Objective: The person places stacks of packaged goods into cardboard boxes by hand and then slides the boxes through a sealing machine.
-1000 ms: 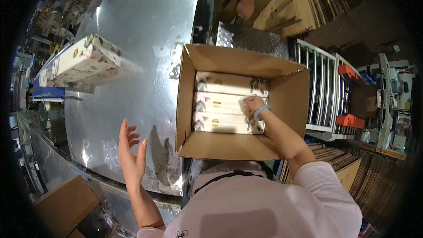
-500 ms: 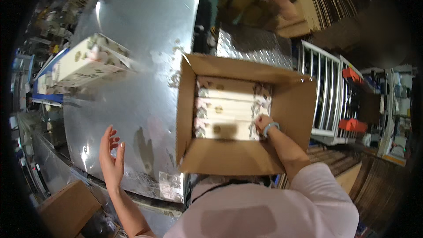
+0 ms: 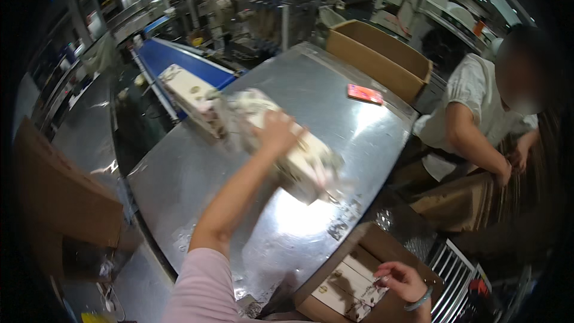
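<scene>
Across the top of a long cream pack with a flower print (image 3: 311,158), loosely wrapped in clear film, lies my left hand (image 3: 278,133), its fingers closed around it. The pack is over the metal table and blurred by motion. A similar cream pack (image 3: 190,93) sits just behind its far end, coming off the blue conveyor (image 3: 185,63). My right hand (image 3: 402,281) hovers over the open cardboard carton (image 3: 329,266) at the lower right, fingers loosely bent and apart, with nothing seen in them. Cream packs (image 3: 347,284) lie side by side inside that carton.
On the metal table (image 3: 179,197) lies a red phone-like object (image 3: 365,94). An empty-looking brown carton (image 3: 376,63) stands at its far edge. To the right, a co-worker (image 3: 472,119) handles cardboard sheets (image 3: 460,200). A roller rack (image 3: 451,275) adjoins my carton.
My view has swung left and up toward the conveyor. My left hand has reached out and taken hold of a cream pack. My right hand has lifted off the packs in the carton.
</scene>
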`<move>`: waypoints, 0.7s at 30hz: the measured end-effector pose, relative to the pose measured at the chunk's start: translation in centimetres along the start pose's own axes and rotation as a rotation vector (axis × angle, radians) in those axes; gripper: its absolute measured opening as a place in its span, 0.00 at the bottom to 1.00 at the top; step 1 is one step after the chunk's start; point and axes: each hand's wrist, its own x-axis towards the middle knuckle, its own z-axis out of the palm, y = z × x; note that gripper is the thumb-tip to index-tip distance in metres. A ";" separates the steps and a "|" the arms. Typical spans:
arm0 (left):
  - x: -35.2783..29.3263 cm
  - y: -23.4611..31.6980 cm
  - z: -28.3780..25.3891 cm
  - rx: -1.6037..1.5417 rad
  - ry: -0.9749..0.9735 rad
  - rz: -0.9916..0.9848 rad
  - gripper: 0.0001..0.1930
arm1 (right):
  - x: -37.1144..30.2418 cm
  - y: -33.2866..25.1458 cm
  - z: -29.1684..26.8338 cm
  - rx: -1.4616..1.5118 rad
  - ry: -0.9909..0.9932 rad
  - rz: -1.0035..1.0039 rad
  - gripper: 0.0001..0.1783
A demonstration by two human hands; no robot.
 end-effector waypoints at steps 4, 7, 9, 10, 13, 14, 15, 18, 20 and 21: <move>-7.5 8.0 -4.3 -0.269 -0.261 0.468 0.32 | 9.2 -5.0 2.4 -0.537 0.294 -0.511 0.38; -0.3 -0.1 -4.8 -0.389 0.194 0.397 0.32 | 15.8 -2.8 5.8 -0.452 0.220 -0.442 0.47; 3.4 -7.2 -7.2 -0.205 0.268 -0.130 0.31 | 18.6 -1.9 7.1 -0.299 0.128 -0.448 0.46; 4.4 -14.2 -4.8 -0.144 0.177 -0.301 0.32 | 19.5 -2.1 8.4 -0.200 0.048 -0.409 0.44; 2.4 -15.7 -3.1 -0.135 0.249 -0.308 0.29 | 20.6 -3.3 8.2 0.000 0.065 -0.327 0.39; 0.5 -15.0 -2.1 -0.124 0.223 -0.206 0.28 | 21.5 -4.2 8.1 0.079 0.067 -0.320 0.39; -2.3 -10.4 -3.2 -0.172 0.079 -0.110 0.26 | 22.6 -4.2 6.8 0.097 0.073 -0.293 0.40; -10.5 -4.5 -2.9 -0.550 0.042 0.354 0.26 | 24.7 -3.9 4.8 0.143 0.019 -0.203 0.40; -12.5 -3.8 -0.9 -1.100 0.008 0.060 0.35 | 24.3 -3.8 6.4 0.209 -0.012 -0.126 0.39; -12.9 -3.9 -0.1 -1.526 -0.264 -0.137 0.36 | 23.2 -4.2 7.7 0.194 -0.026 -0.081 0.42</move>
